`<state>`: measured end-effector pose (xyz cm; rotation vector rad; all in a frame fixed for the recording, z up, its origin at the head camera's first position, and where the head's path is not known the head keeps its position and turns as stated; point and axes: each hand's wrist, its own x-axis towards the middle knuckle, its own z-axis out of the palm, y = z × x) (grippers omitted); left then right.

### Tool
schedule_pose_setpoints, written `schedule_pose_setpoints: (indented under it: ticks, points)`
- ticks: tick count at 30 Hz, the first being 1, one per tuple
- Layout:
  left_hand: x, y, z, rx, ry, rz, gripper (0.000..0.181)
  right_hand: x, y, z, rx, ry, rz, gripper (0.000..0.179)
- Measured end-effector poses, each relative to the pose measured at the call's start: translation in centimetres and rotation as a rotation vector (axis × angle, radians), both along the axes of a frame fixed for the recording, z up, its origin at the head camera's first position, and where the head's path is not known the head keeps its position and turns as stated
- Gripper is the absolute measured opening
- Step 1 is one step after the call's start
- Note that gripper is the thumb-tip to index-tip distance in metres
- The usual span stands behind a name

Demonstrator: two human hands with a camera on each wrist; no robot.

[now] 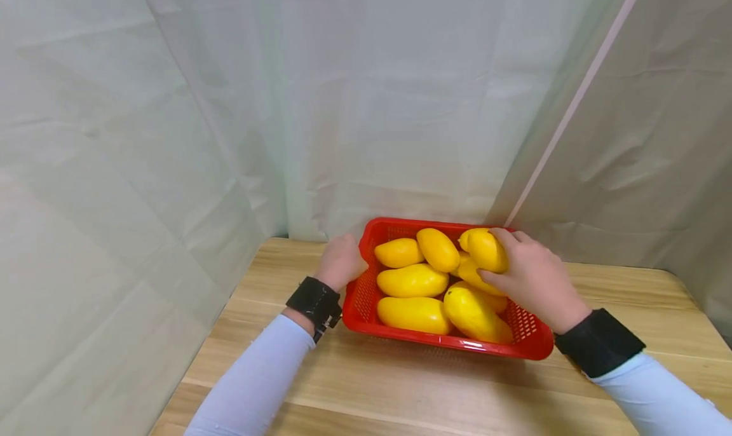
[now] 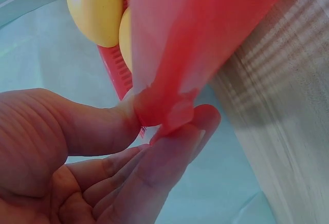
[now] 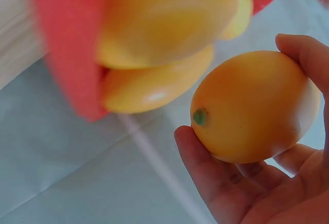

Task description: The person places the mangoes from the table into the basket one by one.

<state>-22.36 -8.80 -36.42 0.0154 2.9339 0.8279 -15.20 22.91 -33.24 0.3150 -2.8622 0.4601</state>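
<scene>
A red plastic basket [image 1: 440, 342] with perforated sides holds several yellow mangoes [image 1: 413, 281]. At its left end, my left hand [image 1: 343, 262] pinches the rim between thumb and fingers; the left wrist view shows the red rim [image 2: 175, 111] between them. My right hand [image 1: 534, 272] grips one mango [image 1: 487, 250] over the basket's back right part. In the right wrist view this mango [image 3: 257, 106] shows a small green stem spot, with thumb and fingers curled round it. Below it in the head view, other mangoes are partly covered by the right hand.
The basket stands on a wooden table [image 1: 354, 391], close to its back edge. Pale hanging sheets [image 1: 400, 105] rise behind and to the left, and a greyer sheet [image 1: 640, 169] hangs at the right. Black bands [image 1: 600, 342] wrap both wrists.
</scene>
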Motion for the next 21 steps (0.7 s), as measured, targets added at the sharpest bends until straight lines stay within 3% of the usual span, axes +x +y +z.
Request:
schedule_pose_setpoints:
  ticks: [10, 21]
  points:
    - [0.0, -0.1, 0.3, -0.019, 0.003, -0.002, 0.013, 0.3, -5.0, 0.7, 0.013, 0.035, 0.108, 0.077]
    - [0.0, 0.0, 0.3, -0.009, 0.002, 0.002, 0.017, -0.5, -7.0, -0.5, 0.103, 0.002, 0.182, 0.077]
